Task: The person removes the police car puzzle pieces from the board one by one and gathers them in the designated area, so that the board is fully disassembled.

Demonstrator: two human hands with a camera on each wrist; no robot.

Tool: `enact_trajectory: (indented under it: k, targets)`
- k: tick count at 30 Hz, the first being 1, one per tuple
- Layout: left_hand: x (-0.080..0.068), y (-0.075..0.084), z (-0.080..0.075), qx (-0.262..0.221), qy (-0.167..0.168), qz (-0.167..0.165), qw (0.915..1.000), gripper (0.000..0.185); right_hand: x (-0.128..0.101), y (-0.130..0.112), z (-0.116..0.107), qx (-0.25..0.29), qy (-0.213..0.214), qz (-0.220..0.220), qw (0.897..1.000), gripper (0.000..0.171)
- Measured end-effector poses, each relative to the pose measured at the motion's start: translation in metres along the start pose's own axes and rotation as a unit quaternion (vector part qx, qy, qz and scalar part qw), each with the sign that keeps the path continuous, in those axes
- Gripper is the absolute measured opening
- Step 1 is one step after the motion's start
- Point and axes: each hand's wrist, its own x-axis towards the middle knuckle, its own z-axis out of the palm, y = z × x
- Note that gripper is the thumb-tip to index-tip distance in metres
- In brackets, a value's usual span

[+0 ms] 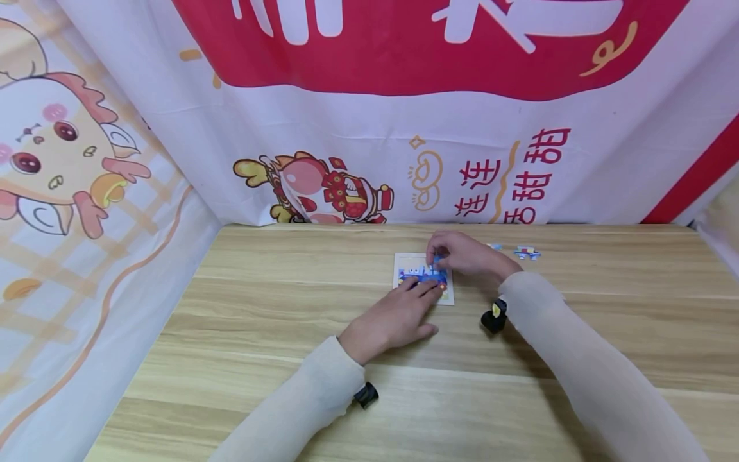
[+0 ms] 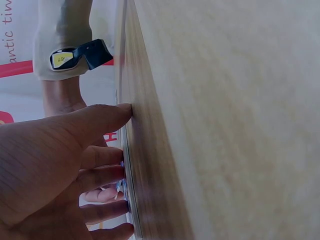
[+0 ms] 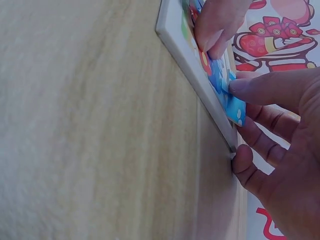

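Note:
A small jigsaw puzzle in a white frame (image 1: 449, 299) lies flat on the table, its blue vehicle picture partly covered by my hands. My left hand (image 1: 398, 313) rests its outstretched fingertips on the lower part of the picture, the thumb spread out on the wood. At the upper right corner, my right hand (image 1: 466, 254) pinches a light-blue puzzle piece (image 3: 236, 108) between thumb and fingers. In the right wrist view that piece tilts up over the frame's edge, and its inner side is hidden by the thumb.
Loose puzzle pieces (image 1: 527, 252) lie on the wooden table (image 1: 277, 308) to the right of my right hand. A printed cloth (image 1: 358, 122) hangs behind the table's far edge. Each sleeve carries a black wrist device (image 1: 494, 316).

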Motion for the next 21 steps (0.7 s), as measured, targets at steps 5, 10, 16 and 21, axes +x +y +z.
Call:
enact_trajectory:
  k: [5,10,16,21]
  targets:
    - [-0.0005,-0.0002,-0.0003,-0.002,0.001,0.0,1.0,0.072,0.0,0.0024,-0.0007,0.014,0.008,-0.009,1.0,0.018]
    - [-0.0013,0.0,-0.0007,0.003,0.003,0.003,1.0,0.072,-0.002,0.0044,-0.0022,0.032,0.03,-0.022,0.999,0.021]
    - [-0.0013,-0.0004,-0.0002,-0.002,0.003,0.0,1.0,0.072,-0.0037,0.0026,-0.0027,0.04,0.043,-0.024,0.998,0.021]
    - [-0.001,0.0001,-0.0002,-0.006,0.003,-0.001,1.0,0.072,-0.0044,0.0013,-0.0023,0.044,0.046,-0.021,0.998,0.026]
